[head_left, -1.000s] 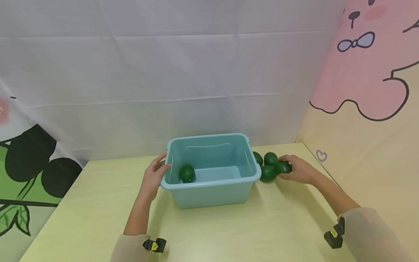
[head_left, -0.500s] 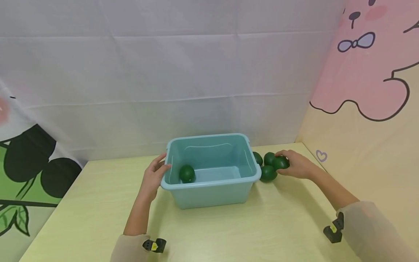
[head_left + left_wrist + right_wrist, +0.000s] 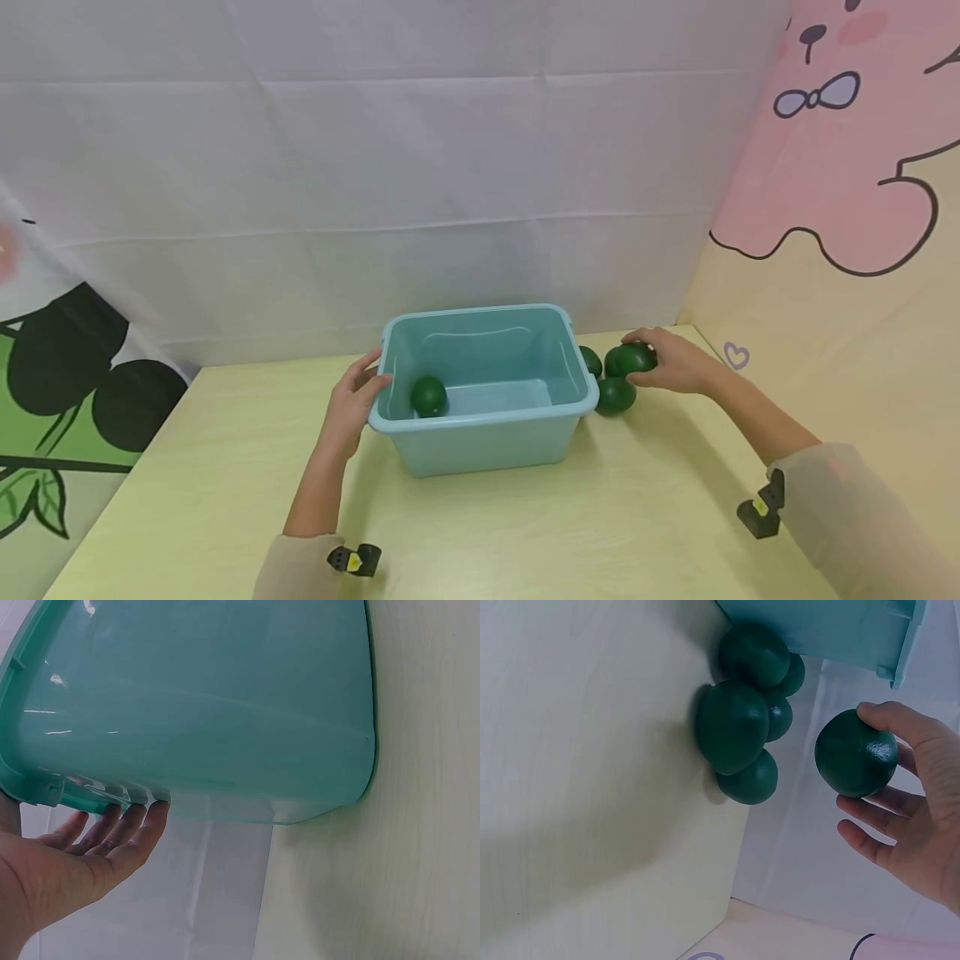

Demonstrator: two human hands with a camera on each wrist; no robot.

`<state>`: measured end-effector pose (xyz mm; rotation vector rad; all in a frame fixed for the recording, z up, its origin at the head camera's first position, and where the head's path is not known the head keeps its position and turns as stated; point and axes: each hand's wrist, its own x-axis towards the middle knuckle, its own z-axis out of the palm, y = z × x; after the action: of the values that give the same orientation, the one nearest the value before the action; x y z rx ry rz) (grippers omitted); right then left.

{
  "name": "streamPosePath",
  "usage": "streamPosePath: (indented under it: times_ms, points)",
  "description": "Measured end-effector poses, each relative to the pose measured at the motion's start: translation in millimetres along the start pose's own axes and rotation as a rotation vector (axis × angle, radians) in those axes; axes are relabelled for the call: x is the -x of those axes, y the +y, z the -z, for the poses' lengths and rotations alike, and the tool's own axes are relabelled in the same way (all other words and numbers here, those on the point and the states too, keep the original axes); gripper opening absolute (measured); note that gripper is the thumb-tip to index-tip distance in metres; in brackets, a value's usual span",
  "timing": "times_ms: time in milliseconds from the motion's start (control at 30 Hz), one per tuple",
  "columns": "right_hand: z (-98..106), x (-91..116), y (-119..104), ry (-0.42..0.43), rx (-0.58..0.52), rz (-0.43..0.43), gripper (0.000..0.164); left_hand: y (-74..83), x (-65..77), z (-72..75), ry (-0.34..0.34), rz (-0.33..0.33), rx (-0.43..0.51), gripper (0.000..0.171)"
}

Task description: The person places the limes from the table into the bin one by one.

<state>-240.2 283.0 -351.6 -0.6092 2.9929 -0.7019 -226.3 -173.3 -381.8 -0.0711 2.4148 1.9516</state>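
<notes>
In the head view, a light blue-green plastic bin (image 3: pixel 480 450) stands on the table. One dark green round fruit (image 3: pixel 429 396) lies inside, near its left end. My left hand (image 3: pixel 352 408) holds the bin's left end, thumb at the rim. The left wrist view has that hand's fingers (image 3: pixel 142 832) against the outer wall. To the right of the bin, my right hand (image 3: pixel 675 362) grips another smooth dark green fruit (image 3: pixel 855 754) between thumb and fingers, raised off the table. Several more such fruits (image 3: pixel 731 727) are clustered below it, beside the bin's right wall.
A pale yellow table (image 3: pixel 195 475) carries everything. Behind it hangs a white cloth (image 3: pixel 450 167), close to the bin's back. A peach-coloured wall panel with a pink cartoon (image 3: pixel 825 183) rises on the right. Both wrists wear small black devices (image 3: pixel 761 504) strapped to the sleeves.
My right hand has lifted its fruit from the cluster, up and slightly leftward. The left hand, the bin and the fruit inside it have stayed put.
</notes>
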Motion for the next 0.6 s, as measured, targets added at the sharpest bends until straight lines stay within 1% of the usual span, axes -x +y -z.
streamPosePath:
  times_ms: [200,300,533,600]
  points:
    - [7.9,-6.4,-9.5,0.002,0.006,0.016,0.056,0.7,-0.5,0.1,-0.003,-0.002,0.000,0.054]
    - [11.3,-9.6,-13.8,0.003,0.012,0.009,0.056,0.7,-1.0,0.0,-0.004,-0.004,0.000,0.054]
    - [18.3,-13.7,-25.2,0.035,0.048,0.054,0.057,0.7,-0.5,-0.4,-0.002,0.005,0.004,0.054]
    - [20.8,-14.8,-27.4,0.032,0.053,0.052,0.056,0.8,-0.2,-0.1,-0.001,0.006,0.003,0.054]
